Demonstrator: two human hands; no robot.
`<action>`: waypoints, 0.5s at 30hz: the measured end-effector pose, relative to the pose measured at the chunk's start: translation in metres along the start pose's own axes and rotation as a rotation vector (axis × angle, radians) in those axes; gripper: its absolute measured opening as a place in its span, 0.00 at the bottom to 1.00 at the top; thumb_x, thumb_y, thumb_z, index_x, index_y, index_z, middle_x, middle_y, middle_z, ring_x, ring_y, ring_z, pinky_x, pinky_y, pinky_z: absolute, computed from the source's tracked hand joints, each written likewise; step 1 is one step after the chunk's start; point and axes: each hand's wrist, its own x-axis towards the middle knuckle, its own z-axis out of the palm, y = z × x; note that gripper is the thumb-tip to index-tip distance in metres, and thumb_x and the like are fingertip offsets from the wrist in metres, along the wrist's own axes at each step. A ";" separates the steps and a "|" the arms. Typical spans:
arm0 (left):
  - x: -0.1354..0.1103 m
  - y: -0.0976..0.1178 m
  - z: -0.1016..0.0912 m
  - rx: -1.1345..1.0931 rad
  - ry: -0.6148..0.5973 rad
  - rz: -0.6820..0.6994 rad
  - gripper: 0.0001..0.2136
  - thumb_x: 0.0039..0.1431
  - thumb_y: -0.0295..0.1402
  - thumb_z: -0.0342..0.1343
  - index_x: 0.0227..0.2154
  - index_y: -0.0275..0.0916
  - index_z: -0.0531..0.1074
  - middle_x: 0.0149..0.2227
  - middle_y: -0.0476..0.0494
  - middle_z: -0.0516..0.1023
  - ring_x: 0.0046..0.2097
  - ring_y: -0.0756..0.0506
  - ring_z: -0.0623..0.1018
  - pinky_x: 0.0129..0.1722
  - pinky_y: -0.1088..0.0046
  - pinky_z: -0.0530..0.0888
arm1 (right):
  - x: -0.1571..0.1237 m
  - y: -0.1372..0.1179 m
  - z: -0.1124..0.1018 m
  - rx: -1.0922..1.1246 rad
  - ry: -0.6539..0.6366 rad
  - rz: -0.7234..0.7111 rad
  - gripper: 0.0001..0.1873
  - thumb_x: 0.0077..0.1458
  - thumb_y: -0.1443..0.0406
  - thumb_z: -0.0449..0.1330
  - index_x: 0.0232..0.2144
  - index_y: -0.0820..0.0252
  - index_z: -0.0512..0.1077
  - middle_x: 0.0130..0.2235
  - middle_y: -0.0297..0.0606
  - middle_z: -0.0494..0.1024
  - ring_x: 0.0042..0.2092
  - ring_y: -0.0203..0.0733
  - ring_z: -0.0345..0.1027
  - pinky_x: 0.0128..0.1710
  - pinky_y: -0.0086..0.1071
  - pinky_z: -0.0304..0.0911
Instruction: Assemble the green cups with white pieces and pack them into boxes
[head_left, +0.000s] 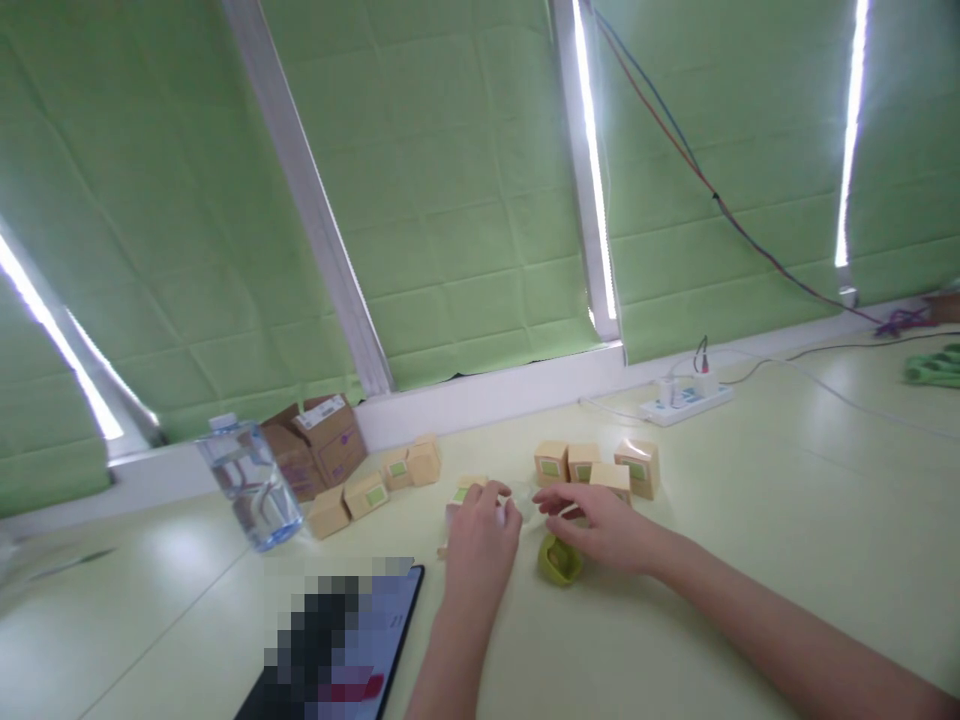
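My left hand (484, 535) is curled with its fingers bent down, and something whitish shows between thumb and forefinger; I cannot make out what it is. A small tan box (471, 484) with a green label sits right behind that hand, partly covered by it. Between my hands lies a blurred piece of clear plastic (523, 500). My right hand (596, 520) reaches in from the right, thumb and fingers apart, its fingertips close to the plastic. Just below its thumb a yellow-green, hollow, cup-like object (560, 562) rests on the table. Another tan box (611, 482) stands behind my right hand.
More small tan boxes (366, 494) stand at left, others (551, 462) behind my right hand. A water bottle (255, 490) and a cardboard carton (330, 440) are at back left. A tablet (360, 640) lies in front. A power strip (686, 403) with cables lies at the back right.
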 end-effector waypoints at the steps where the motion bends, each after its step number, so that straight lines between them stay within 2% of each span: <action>1: 0.001 0.000 0.001 -0.110 0.020 -0.003 0.07 0.58 0.29 0.51 0.37 0.40 0.73 0.35 0.45 0.76 0.34 0.46 0.76 0.38 0.68 0.70 | 0.000 -0.001 -0.001 0.007 0.015 -0.006 0.17 0.57 0.62 0.59 0.49 0.57 0.73 0.45 0.43 0.79 0.45 0.44 0.74 0.47 0.41 0.69; 5: 0.003 0.005 0.007 -0.576 -0.024 -0.065 0.09 0.61 0.35 0.51 0.41 0.39 0.70 0.34 0.47 0.75 0.26 0.51 0.75 0.28 0.74 0.71 | 0.001 -0.005 -0.003 0.094 -0.010 -0.026 0.28 0.54 0.60 0.64 0.57 0.53 0.66 0.45 0.41 0.79 0.43 0.43 0.74 0.45 0.39 0.70; 8: 0.001 0.011 0.010 -0.803 -0.089 -0.071 0.12 0.60 0.38 0.54 0.43 0.39 0.68 0.37 0.47 0.75 0.26 0.52 0.77 0.25 0.77 0.72 | 0.001 -0.008 -0.004 0.158 -0.039 -0.057 0.28 0.56 0.59 0.63 0.57 0.55 0.64 0.42 0.40 0.79 0.40 0.41 0.75 0.41 0.36 0.72; 12: 0.002 0.013 0.011 -0.918 -0.123 -0.091 0.14 0.58 0.42 0.56 0.41 0.39 0.66 0.38 0.47 0.74 0.27 0.51 0.78 0.28 0.74 0.75 | 0.002 -0.012 -0.005 0.139 -0.006 -0.118 0.18 0.60 0.59 0.59 0.52 0.56 0.69 0.41 0.39 0.80 0.39 0.40 0.76 0.40 0.34 0.72; 15: 0.006 0.008 0.010 -0.853 -0.121 -0.061 0.12 0.61 0.43 0.52 0.37 0.39 0.67 0.34 0.48 0.74 0.30 0.49 0.78 0.31 0.72 0.75 | 0.003 -0.014 -0.007 0.095 0.079 -0.121 0.16 0.60 0.59 0.58 0.48 0.57 0.71 0.42 0.40 0.78 0.38 0.39 0.76 0.40 0.33 0.73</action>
